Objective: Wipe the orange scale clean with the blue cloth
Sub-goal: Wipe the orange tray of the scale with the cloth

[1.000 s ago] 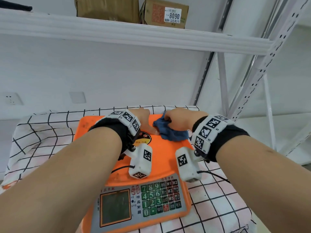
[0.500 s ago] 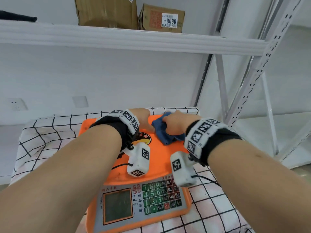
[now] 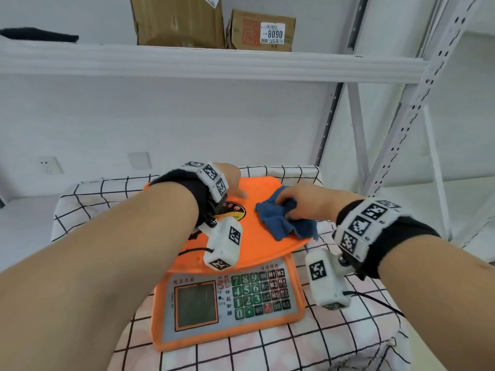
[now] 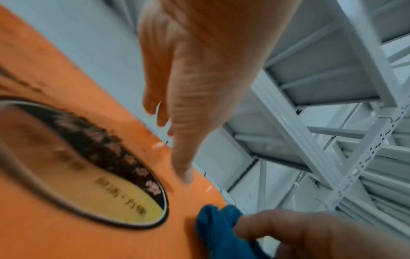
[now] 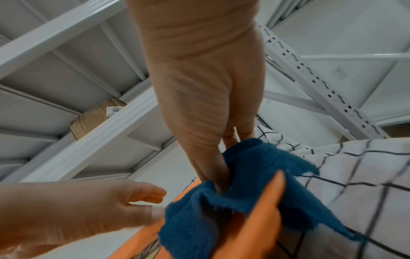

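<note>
Orange plastic fills the near view: the scale (image 3: 257,236) sits on a checked cloth (image 3: 107,199) over the tabletop, its grey panel closest, with a blank screen (image 3: 197,303) and green keys (image 3: 246,293) marked 0 to 9, then dark keys M1 to M5 beside them. Chinese characters on the panel are too small to read. Beyond lies the weighing pan, bearing an oval black and yellow sticker (image 4: 124,198) with blurred script. On the pan's right edge the right hand (image 3: 308,202) presses the crumpled blue cloth (image 3: 284,223); its grip is pinched, fingers (image 5: 213,168) bunching folds of the cloth, part of which hangs over the pan's rim. Just left, apart from the cloth, the left hand (image 3: 230,180) rests on the far part of the pan, grip loosely spread and holding nothing, fingertip (image 4: 184,171) touching the orange surface. Farthest, up on a white shelf (image 3: 214,62), stand two cardboard boxes (image 3: 179,20); the smaller carries a label (image 3: 272,36) reading "8090" and "5元".
</note>
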`<action>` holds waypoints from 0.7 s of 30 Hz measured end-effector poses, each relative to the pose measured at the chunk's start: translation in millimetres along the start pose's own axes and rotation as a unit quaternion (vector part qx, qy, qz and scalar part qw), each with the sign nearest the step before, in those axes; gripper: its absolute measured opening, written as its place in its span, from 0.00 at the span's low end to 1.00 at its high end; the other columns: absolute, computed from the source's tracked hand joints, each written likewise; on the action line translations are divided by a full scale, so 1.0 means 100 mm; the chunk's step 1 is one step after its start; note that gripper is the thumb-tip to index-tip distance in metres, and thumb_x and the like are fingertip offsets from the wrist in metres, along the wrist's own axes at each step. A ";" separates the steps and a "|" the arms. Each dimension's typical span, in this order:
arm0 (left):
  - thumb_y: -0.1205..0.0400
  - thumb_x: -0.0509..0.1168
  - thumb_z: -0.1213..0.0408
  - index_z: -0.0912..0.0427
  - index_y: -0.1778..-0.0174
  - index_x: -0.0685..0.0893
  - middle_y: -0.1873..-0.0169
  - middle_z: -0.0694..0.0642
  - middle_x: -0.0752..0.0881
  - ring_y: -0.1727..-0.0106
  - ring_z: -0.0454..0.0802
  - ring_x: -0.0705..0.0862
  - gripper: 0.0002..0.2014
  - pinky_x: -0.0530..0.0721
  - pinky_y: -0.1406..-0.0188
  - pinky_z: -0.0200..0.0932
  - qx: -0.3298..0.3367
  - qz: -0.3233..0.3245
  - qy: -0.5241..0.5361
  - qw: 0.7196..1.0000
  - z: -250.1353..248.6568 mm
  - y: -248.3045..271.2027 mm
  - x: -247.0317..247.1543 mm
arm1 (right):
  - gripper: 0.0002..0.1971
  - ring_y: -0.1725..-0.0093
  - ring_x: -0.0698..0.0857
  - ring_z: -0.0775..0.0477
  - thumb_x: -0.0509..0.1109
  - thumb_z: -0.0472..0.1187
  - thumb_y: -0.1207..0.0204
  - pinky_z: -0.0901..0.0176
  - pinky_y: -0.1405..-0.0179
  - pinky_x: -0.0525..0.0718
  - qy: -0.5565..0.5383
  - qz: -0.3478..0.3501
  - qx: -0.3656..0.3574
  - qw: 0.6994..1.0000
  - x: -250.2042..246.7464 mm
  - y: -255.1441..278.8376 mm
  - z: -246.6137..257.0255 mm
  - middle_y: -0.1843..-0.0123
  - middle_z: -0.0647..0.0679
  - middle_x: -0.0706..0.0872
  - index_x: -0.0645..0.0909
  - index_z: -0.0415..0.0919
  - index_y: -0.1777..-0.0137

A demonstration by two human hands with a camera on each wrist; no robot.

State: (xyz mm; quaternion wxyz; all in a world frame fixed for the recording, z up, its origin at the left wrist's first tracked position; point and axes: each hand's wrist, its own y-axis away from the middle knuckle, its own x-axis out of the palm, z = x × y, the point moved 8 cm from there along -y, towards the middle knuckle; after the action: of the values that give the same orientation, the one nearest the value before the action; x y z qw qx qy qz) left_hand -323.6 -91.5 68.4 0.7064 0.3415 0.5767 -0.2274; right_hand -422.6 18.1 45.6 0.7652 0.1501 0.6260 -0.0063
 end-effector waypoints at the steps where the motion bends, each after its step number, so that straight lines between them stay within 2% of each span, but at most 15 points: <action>1: 0.17 0.60 0.44 0.69 0.35 0.75 0.38 0.63 0.80 0.48 0.50 0.74 0.29 0.72 0.65 0.40 -0.004 -0.004 0.012 1.000 0.05 0.05 -0.06 | 0.13 0.47 0.78 0.52 0.68 0.39 0.28 0.60 0.46 0.77 -0.013 -0.006 -0.009 1.000 0.01 0.07 0.02 0.50 0.57 0.79 0.81 0.53 0.45; 2: 0.16 0.58 0.44 0.69 0.28 0.71 0.30 0.62 0.77 0.42 0.50 0.75 0.32 0.75 0.53 0.42 -0.009 -0.013 0.028 0.999 0.10 0.12 -0.13 | 0.11 0.49 0.78 0.53 0.69 0.39 0.28 0.63 0.49 0.77 -0.027 -0.012 -0.017 0.999 0.01 0.13 0.04 0.51 0.57 0.81 0.82 0.54 0.49; 3: 0.16 0.57 0.45 0.67 0.23 0.67 0.25 0.60 0.72 0.34 0.52 0.75 0.33 0.75 0.40 0.45 -0.013 -0.031 0.042 0.999 0.16 0.22 -0.21 | 0.09 0.50 0.79 0.54 0.69 0.39 0.28 0.65 0.53 0.77 -0.041 -0.018 -0.021 0.999 0.02 0.20 0.05 0.51 0.56 0.83 0.83 0.53 0.51; 4: 0.15 0.56 0.45 0.65 0.21 0.63 0.22 0.59 0.69 0.26 0.54 0.72 0.33 0.70 0.31 0.47 -0.022 -0.042 0.053 0.997 0.23 0.33 -0.25 | 0.08 0.51 0.79 0.54 0.70 0.38 0.28 0.67 0.55 0.77 -0.053 -0.024 -0.023 0.998 0.03 0.26 0.06 0.50 0.54 0.84 0.84 0.50 0.52; 6: 0.15 0.56 0.46 0.62 0.19 0.60 0.20 0.58 0.64 0.21 0.55 0.66 0.33 0.65 0.26 0.47 -0.036 -0.056 0.074 0.995 0.37 0.55 -0.26 | 0.06 0.51 0.80 0.51 0.69 0.41 0.27 0.62 0.53 0.79 -0.057 -0.039 -0.013 0.998 0.06 0.37 0.08 0.51 0.51 0.85 0.85 0.46 0.52; 8: 0.15 0.56 0.46 0.61 0.19 0.60 0.19 0.58 0.63 0.21 0.55 0.65 0.33 0.64 0.25 0.47 -0.058 -0.060 0.099 0.992 0.55 0.76 -0.15 | 0.07 0.51 0.80 0.48 0.66 0.46 0.25 0.54 0.48 0.77 -0.003 -0.056 0.013 0.998 0.11 0.49 0.12 0.56 0.51 0.84 0.84 0.46 0.55; 9: 0.15 0.55 0.46 0.62 0.19 0.60 0.20 0.59 0.63 0.21 0.56 0.65 0.32 0.65 0.25 0.49 -0.070 -0.065 0.113 0.989 0.63 0.86 -0.05 | 0.09 0.52 0.78 0.46 0.63 0.48 0.24 0.54 0.47 0.73 0.033 -0.070 0.030 0.997 0.13 0.54 0.15 0.60 0.51 0.82 0.82 0.48 0.61; 11: 0.14 0.53 0.48 0.64 0.20 0.61 0.22 0.63 0.65 0.24 0.60 0.69 0.31 0.69 0.27 0.52 -0.113 -0.074 0.144 0.980 0.80 1.05 0.15 | 0.14 0.56 0.75 0.45 0.60 0.48 0.23 0.57 0.56 0.69 0.047 -0.096 0.042 0.993 0.16 0.61 0.27 0.67 0.51 0.76 0.72 0.46 0.69; 13: 0.12 0.51 0.51 0.69 0.22 0.63 0.25 0.67 0.68 0.28 0.63 0.73 0.29 0.72 0.32 0.53 -0.158 -0.095 0.184 0.966 0.92 1.23 0.35 | 0.16 0.61 0.73 0.45 0.61 0.45 0.22 0.58 0.68 0.65 -0.004 -0.095 0.009 0.995 0.23 0.66 0.50 0.71 0.50 0.72 0.67 0.44 0.72; 15: 0.12 0.51 0.55 0.72 0.24 0.65 0.29 0.70 0.73 0.32 0.64 0.76 0.26 0.74 0.36 0.52 -0.181 -0.122 0.241 0.946 0.98 1.35 0.55 | 0.17 0.64 0.71 0.47 0.61 0.42 0.21 0.56 0.68 0.65 -0.054 -0.095 -0.044 0.993 0.32 0.70 0.79 0.71 0.52 0.70 0.65 0.46 0.72; 17: 0.12 0.52 0.59 0.73 0.30 0.72 0.36 0.72 0.79 0.38 0.66 0.81 0.22 0.80 0.39 0.52 -0.194 -0.145 0.308 0.920 1.02 1.42 0.72 | 0.18 0.67 0.70 0.49 0.61 0.40 0.20 0.55 0.68 0.65 -0.080 -0.115 -0.066 0.988 0.33 0.74 0.92 0.72 0.52 0.70 0.65 0.47 0.72; 19: 0.13 0.54 0.61 0.73 0.37 0.77 0.43 0.72 0.83 0.44 0.68 0.84 0.18 0.85 0.44 0.57 -0.211 -0.180 0.385 0.880 1.09 1.50 0.82 | 0.17 0.65 0.72 0.47 0.60 0.37 0.20 0.56 0.68 0.66 -0.072 -0.127 -0.044 0.988 0.30 0.73 0.82 0.71 0.50 0.72 0.68 0.45 0.72; 20: 0.14 0.54 0.62 0.73 0.39 0.78 0.44 0.71 0.83 0.45 0.69 0.84 0.18 0.85 0.44 0.57 -0.217 -0.200 0.398 0.869 1.11 1.54 0.82 | 0.14 0.63 0.73 0.45 0.59 0.36 0.20 0.57 0.67 0.67 -0.050 -0.123 -0.017 0.991 0.27 0.70 0.71 0.69 0.47 0.76 0.71 0.43 0.70; 21: 0.13 0.52 0.63 0.74 0.41 0.77 0.44 0.71 0.82 0.44 0.69 0.82 0.17 0.83 0.43 0.55 -0.222 -0.210 0.389 0.869 1.11 1.58 0.81 | 0.12 0.60 0.74 0.45 0.59 0.35 0.21 0.58 0.65 0.68 -0.023 -0.115 0.017 0.993 0.24 0.67 0.60 0.64 0.43 0.79 0.73 0.40 0.67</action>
State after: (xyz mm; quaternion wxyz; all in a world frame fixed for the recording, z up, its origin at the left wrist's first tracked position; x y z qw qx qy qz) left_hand -118.7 -64.0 35.7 0.4178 0.1075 0.8981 -0.0857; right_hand -346.9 72.6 47.3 0.7709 0.0897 0.6213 -0.1083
